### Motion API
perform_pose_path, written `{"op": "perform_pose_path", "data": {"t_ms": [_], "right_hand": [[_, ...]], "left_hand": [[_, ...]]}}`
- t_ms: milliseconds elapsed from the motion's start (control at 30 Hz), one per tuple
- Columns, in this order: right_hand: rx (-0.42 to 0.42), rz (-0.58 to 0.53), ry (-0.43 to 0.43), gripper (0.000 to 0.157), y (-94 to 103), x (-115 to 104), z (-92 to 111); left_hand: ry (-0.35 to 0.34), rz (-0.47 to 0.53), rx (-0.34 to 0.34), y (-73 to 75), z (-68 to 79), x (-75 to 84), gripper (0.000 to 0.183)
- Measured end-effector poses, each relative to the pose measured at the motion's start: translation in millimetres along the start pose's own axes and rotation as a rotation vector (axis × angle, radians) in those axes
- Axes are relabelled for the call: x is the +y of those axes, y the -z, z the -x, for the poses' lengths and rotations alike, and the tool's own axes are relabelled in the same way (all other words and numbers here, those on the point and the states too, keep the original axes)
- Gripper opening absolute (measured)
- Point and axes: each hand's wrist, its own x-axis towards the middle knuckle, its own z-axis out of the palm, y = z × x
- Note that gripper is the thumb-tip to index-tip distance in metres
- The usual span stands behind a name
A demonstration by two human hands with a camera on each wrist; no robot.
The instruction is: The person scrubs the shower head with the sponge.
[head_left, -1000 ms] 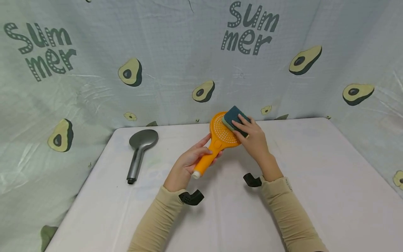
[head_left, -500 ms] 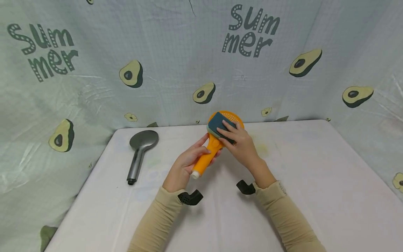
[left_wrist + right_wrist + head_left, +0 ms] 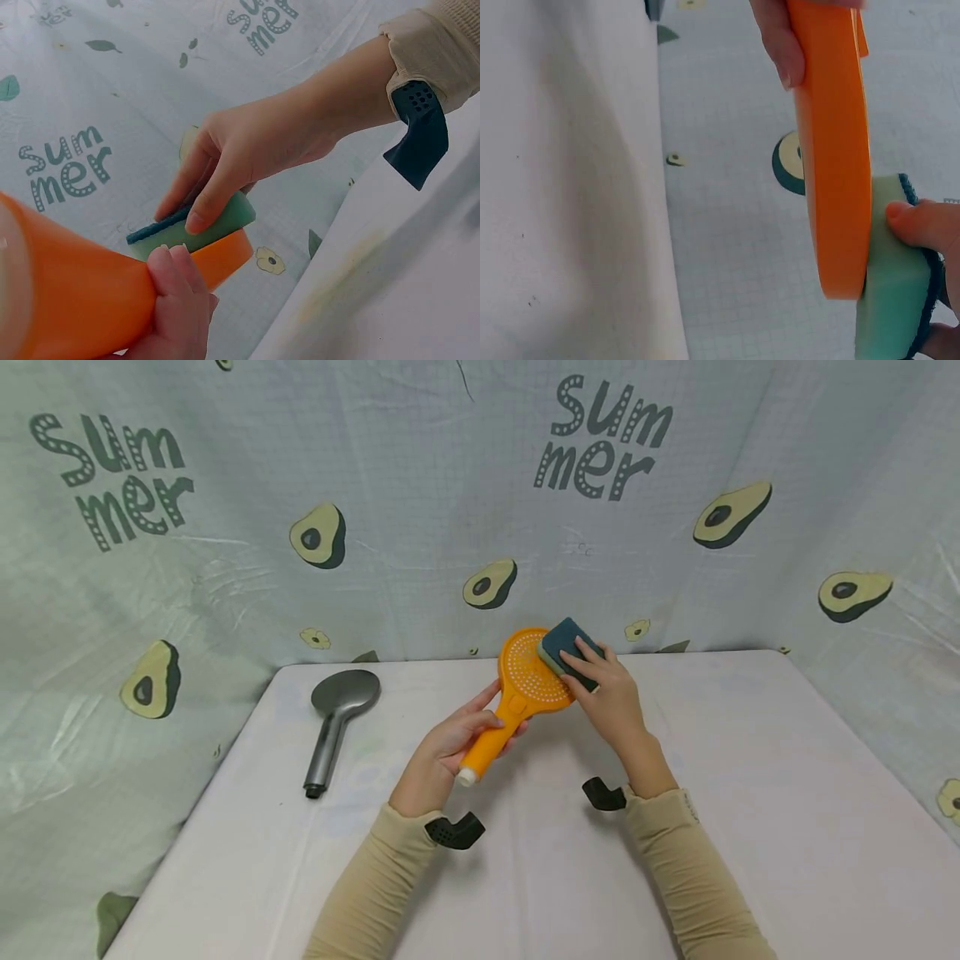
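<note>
An orange shower head [image 3: 525, 672] with a perforated face and a white handle end is held above the table, tilted up to the right. My left hand [image 3: 453, 745] grips its handle near the neck. In my right hand [image 3: 611, 697] is a sponge [image 3: 570, 647], light green with a dark blue scouring layer, pinched between thumb and fingers. Its light green side touches the face of the orange shower head [image 3: 832, 150] near the right rim, as the right wrist view shows. The left wrist view has the right hand [image 3: 251, 150] holding the sponge [image 3: 229, 225] from above.
A grey shower head [image 3: 337, 718] lies on the white table [image 3: 420, 893] at the left, handle toward the front. Behind the table hangs a pale curtain [image 3: 420, 510] printed with avocados and lettering. Dark camera mounts [image 3: 455, 831] sit at both wrists.
My right hand slid the sponge down-left across the shower head's face toward the neck, then back up-right to the right rim. The left hand stayed nearly still.
</note>
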Motion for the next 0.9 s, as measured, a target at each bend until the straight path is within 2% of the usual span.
{"op": "perform_pose_path", "data": {"t_ms": [133,367,500,667,900], "right_hand": [[0.009,-0.03,0.0,0.039,-1.7,-4.9,0.5],[-0.099,-0.055,0.095,0.039,-12.8,-27.6,1.0],[-0.106,-0.056,0.103,0.04,-12.1,-28.0,1.7],[-0.061,-0.067,0.058,0.04,-5.8,-13.5,1.3],[0.002,-0.022,-0.063,0.039,2.1,2.9,3.4]], "left_hand": [[-0.008,-0.009,-0.004,1.2,0.9,-0.1,0.075],[-0.008,-0.012,-0.023,2.2,0.4,0.9,0.075],[-0.012,-0.009,-0.024,1.7,-0.3,1.0,0.075],[-0.009,-0.016,-0.029,-0.5,-2.2,-3.0,0.075],[0.053,-0.009,-0.017,-1.8,-3.6,-11.8,0.075]]}}
